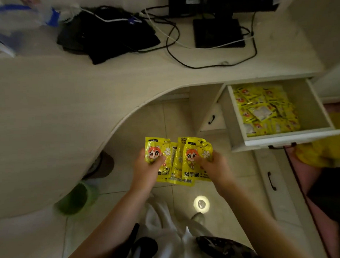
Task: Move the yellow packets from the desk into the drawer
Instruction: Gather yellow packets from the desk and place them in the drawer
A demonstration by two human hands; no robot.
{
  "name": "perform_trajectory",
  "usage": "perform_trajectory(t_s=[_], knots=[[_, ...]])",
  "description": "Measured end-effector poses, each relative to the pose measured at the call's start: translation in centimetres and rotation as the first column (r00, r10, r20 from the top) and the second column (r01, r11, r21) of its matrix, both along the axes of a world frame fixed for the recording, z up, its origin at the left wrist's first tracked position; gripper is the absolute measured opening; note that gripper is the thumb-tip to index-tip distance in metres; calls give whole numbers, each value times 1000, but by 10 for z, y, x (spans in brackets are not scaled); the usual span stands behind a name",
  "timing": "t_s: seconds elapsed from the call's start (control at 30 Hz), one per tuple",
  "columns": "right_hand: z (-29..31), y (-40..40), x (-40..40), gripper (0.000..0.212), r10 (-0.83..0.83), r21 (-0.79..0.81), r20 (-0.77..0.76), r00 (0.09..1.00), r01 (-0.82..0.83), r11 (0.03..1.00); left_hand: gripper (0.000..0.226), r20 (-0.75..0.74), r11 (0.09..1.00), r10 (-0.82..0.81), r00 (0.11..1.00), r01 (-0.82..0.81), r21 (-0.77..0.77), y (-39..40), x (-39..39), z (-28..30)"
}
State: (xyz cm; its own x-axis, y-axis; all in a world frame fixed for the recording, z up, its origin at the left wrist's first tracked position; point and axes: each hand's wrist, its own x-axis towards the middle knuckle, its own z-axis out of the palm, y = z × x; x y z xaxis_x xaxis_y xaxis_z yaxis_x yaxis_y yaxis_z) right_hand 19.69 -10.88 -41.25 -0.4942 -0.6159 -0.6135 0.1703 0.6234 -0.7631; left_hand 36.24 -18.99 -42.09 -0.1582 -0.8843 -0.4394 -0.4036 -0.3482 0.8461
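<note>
Pale wood-grain worktop (50,97) sweeps across the upper and left part of the view, its front edge curving in toward a tiled floor (165,121) below. At the back of it stands a black monitor base (218,32) with dark and white cables (206,58) looping around it, and to the left of that lies a heap of black cloth (108,38); a blurred clear plastic item with blue trim (24,17) sits at the far left corner. Under the right end of the worktop a white drawer (292,138) is pulled open, and it is already well filled with yellow packets (266,111) lying in a loose pile. Lower drawer fronts with dark handles (271,180) run down below it. A green container (76,199) shows beneath the worktop edge at the left. Over the floor, well apart from the drawer, both hands hold a fanned bunch of yellow packets with a cartoon figure (178,162). The left hand (146,166) grips the left side of the bunch, thumb curled over the front of a packet. The right hand (214,167) grips the right side in the same way, its thumb pressed on the face of the frontmost packet.
</note>
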Motion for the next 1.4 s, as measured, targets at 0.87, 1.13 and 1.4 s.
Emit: perform_trajectory(t_s=[0.87, 1.13, 1.4], knots=[[-20, 140, -274, 12, -465, 39, 90, 881, 463, 885, 39, -32, 967, -236, 971, 238, 89, 97, -315, -32], [-31, 102, -359, 20, -449, 55, 102, 888, 445, 894, 74, 10, 968, -230, 973, 228, 109, 62, -397, -37], [-43, 73, -436, 12, -415, 93, 112, 903, 406, 909, 43, 51, 983, -142, 989, 134, 126, 43, -458, -54]])
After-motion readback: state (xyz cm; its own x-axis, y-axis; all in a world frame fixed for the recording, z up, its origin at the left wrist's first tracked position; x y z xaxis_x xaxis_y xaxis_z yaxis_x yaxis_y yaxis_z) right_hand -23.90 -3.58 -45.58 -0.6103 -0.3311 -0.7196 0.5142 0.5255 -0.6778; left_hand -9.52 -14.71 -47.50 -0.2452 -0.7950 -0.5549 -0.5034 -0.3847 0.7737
